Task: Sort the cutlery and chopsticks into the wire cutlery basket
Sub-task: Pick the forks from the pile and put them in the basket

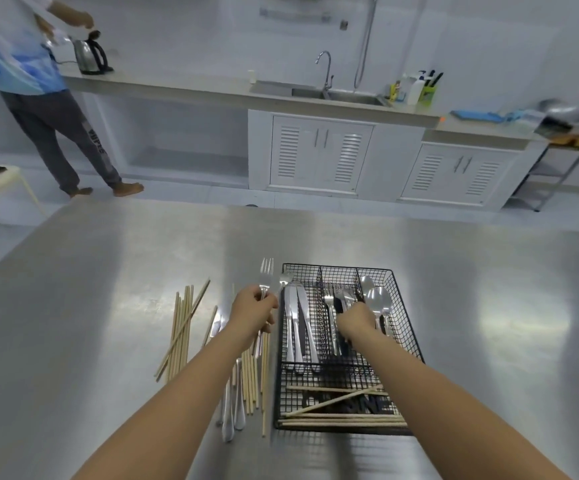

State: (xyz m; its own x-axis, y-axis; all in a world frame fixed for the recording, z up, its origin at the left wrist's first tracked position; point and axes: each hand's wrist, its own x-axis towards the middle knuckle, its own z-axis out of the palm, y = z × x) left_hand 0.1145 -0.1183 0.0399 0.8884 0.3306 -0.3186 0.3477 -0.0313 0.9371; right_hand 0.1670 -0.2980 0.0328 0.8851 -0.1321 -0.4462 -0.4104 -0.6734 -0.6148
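Just below the middle of the frame, the left hand (pixel 254 311) has its grip closed round a fork (pixel 266 277) whose tines point up the frame, left of the wire cutlery basket (pixel 399 308) on the steel surface (pixel 108 271). The right hand (pixel 357 323) reaches into the basket's middle compartment among the forks (pixel 333 303), though whether its grip is closed I cannot tell. Knives (pixel 296 320) fill the left compartment, spoons (pixel 376 296) the right, chopsticks (pixel 343 419) the near one; loose chopsticks (pixel 180 327) lie lower left.
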